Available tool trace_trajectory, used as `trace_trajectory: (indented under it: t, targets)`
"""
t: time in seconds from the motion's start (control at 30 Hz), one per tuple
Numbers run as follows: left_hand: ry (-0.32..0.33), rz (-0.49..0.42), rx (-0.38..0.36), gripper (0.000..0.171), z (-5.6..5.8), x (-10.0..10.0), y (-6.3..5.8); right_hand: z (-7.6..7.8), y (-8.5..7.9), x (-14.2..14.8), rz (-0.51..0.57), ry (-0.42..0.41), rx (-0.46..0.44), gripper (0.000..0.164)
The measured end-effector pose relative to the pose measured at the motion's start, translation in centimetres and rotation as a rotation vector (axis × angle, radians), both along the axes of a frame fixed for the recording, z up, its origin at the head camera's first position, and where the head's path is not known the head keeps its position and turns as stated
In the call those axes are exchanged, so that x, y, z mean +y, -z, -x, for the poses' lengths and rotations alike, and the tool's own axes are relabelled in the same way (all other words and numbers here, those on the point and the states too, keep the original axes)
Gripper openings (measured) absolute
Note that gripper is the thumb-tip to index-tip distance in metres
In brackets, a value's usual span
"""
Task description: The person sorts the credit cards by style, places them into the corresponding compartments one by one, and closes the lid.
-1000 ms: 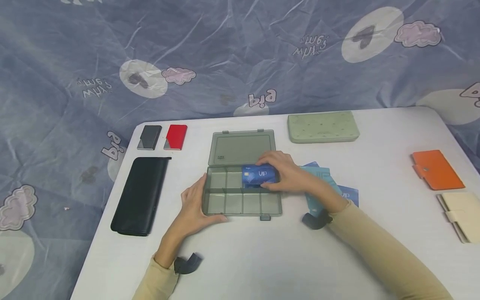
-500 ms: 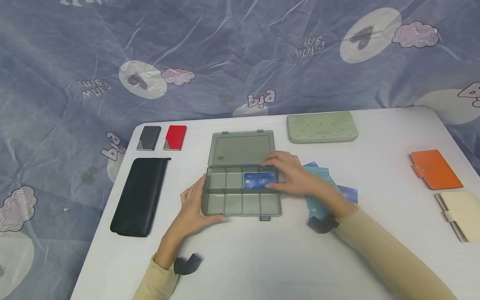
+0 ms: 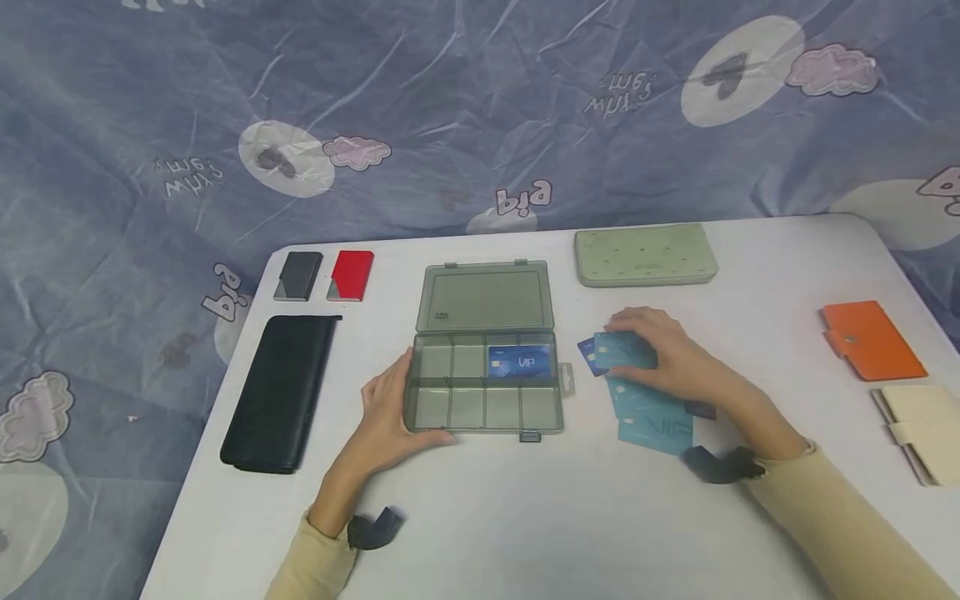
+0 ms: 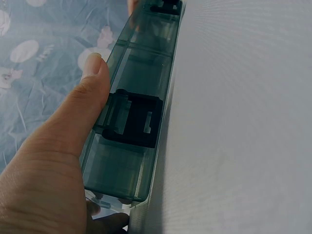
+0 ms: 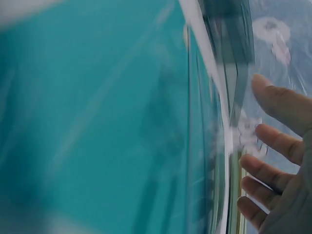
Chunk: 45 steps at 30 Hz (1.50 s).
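A translucent green compartment box (image 3: 467, 408) lies on the white table, its lid (image 3: 483, 296) folded back. One blue VIP card (image 3: 519, 362) sits in the upper right compartments. My left hand (image 3: 386, 417) grips the box's near left corner, fingers along the left wall; in the left wrist view the thumb (image 4: 92, 83) presses by the rim. To the right of the box, my right hand (image 3: 671, 358) hovers over a loose pile of teal cards (image 3: 656, 425), thumb and fingers apart around the top one. The right wrist view shows spread fingers (image 5: 265, 170) holding nothing.
A pale green case (image 3: 645, 254) stands at the back. Orange (image 3: 876, 340) and cream card holders (image 3: 926, 429) lie at the right. On the left are a black wallet (image 3: 281, 392), a dark card case (image 3: 298, 276) and a red card case (image 3: 351, 276).
The blue VIP card has been let go and lies lower in the box. My right hand has moved right, from the box to the teal cards. The left hand has stayed.
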<state>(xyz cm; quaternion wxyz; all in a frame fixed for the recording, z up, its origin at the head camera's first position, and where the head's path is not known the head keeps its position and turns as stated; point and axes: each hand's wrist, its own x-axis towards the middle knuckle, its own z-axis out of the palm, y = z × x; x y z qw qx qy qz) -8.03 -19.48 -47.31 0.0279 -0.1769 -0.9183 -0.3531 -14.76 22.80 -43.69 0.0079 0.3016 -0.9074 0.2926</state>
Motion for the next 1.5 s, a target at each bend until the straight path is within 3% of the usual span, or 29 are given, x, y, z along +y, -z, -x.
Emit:
trace_trajectory:
  t: [0.2, 0.43, 0.83, 0.93, 1.1, 1.5]
  targets:
    - [-0.009, -0.001, -0.012, 0.126, -0.2, -0.2, 0.1, -0.2, 0.1, 2.3, -0.125, 0.074, 0.000, 0.059]
    - [-0.017, 0.004, -0.018, 0.126, -0.3, -0.2, 0.2, -0.2, -0.3, 2.2, -0.204, 0.095, -0.031, 0.052]
    - [-0.013, 0.004, -0.005, 0.125, -0.3, 0.0, 0.2, 0.8, 0.3, 2.2, -0.174, 0.077, -0.020, 0.036]
    - [-0.010, 0.002, -0.007, 0.125, -0.3, 0.1, 0.1, 0.8, 0.1, 2.2, -0.187, 0.086, -0.054, 0.039]
    - [-0.004, 0.011, 0.000, 0.125, -0.2, 0.1, 0.0, 0.6, -0.5, 2.1, -0.236, 0.081, -0.098, 0.058]
    - [-0.006, 0.010, 0.010, 0.126, -0.1, 0.1, -0.1, 0.4, -0.5, 1.8, -0.200, 0.044, -0.078, 0.042]
